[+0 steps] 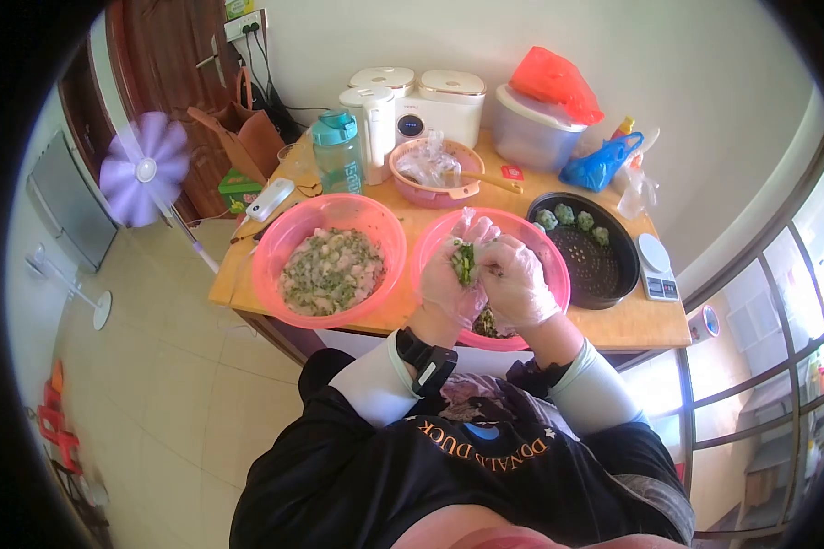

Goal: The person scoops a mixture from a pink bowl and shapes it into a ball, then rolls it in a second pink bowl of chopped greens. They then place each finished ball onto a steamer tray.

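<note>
My left hand (442, 282), in a clear plastic glove, is cupped around a clump of chopped greens (464, 263). Right beside it my gloved right hand (520, 285) has its fingers pinched together at the clump; what they grip is too small to make out. Both hands are above a pink bowl (561, 300), where some dark chopped filling (487, 324) shows beneath them. To the left, another pink bowl (265, 265) holds a pale mixture flecked with green (331, 272). On the right, several greenish balls (564, 216) sit in a round black perforated pan (595, 267).
A digital scale (657, 265) stands at the table's right edge. Behind the bowls are a teal bottle (337, 151), a smaller pink basin (435, 194) with a wooden-handled utensil (494, 181), a white appliance (449, 110), a lidded tub (533, 133) and a blue bag (601, 162).
</note>
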`<state>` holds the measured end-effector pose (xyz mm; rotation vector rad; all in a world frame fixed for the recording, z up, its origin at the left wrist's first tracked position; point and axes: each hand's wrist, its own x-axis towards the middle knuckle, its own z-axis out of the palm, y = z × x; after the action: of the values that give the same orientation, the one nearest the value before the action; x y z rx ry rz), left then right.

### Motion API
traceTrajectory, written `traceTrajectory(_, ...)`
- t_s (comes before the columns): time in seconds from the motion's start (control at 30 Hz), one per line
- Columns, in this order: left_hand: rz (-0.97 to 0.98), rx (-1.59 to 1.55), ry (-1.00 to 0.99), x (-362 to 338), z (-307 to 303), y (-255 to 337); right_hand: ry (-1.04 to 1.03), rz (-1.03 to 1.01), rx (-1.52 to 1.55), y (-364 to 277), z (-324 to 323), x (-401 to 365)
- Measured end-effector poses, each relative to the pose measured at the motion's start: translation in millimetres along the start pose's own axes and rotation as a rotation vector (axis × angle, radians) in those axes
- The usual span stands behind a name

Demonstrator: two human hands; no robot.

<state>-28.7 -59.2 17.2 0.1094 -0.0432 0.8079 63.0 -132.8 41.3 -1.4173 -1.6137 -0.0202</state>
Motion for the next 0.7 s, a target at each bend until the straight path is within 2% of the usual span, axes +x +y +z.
traceTrajectory(0.03, 0.000, 0.000, 0.000, 2, -5, 0, 0.000, 0.000, 0.000, -2, 0, 2)
traceTrajectory(0.1, -0.013, -0.040, -0.244, 12, -23, -2, -0.052, 0.017, -0.084, -6, 1, 4)
traceTrajectory(0.13, -0.013, -0.041, -0.244, 16, -27, -2, -0.052, 0.018, -0.084, -7, 1, 4)
traceTrajectory(0.2, -0.047, -0.054, -0.529, 24, -36, -1, -0.106, 0.011, -0.146, -8, 0, 5)
traceTrajectory(0.23, -0.045, -0.054, -0.528, 19, -30, 0, -0.108, 0.010, -0.145, -9, -1, 6)
traceTrajectory(0.3, -0.036, -0.051, -0.206, 9, -18, 2, -0.090, 0.145, -0.058, -9, -5, 6)
traceTrajectory(0.33, -0.036, -0.051, -0.207, 7, -12, 3, -0.090, 0.144, -0.058, -6, -7, 4)
traceTrajectory(0.4, 0.066, -0.025, 0.026, 4, -3, 3, 0.085, 0.044, 0.021, 0, -10, 0)
traceTrajectory(0.43, 0.067, -0.026, 0.025, 8, -14, 6, 0.006, 0.039, -0.118, -12, -14, 0)
traceTrajectory(0.47, -0.008, -0.050, -0.073, 17, -37, 12, 0.005, 0.039, -0.119, -17, -14, 2)
traceTrajectory(0.5, -0.085, -0.075, -0.171, 21, -49, 15, -0.062, -0.122, -0.197, -21, -12, 4)
traceTrajectory(0.53, -0.088, -0.077, -0.171, 17, -43, 13, -0.129, -0.282, -0.274, -23, -11, 6)
traceTrajectory(0.57, -0.074, -0.003, -0.154, 11, -35, 11, -0.180, -0.360, -0.296, -15, -6, 8)
traceTrajectory(0.63, -0.061, 0.074, -0.138, 10, -32, 9, -0.193, -0.342, -0.268, -4, 3, 4)
traceTrajectory(0.7, -0.086, 0.029, -0.211, 16, -41, 10, -0.210, -0.332, -0.238, -1, 6, -1)
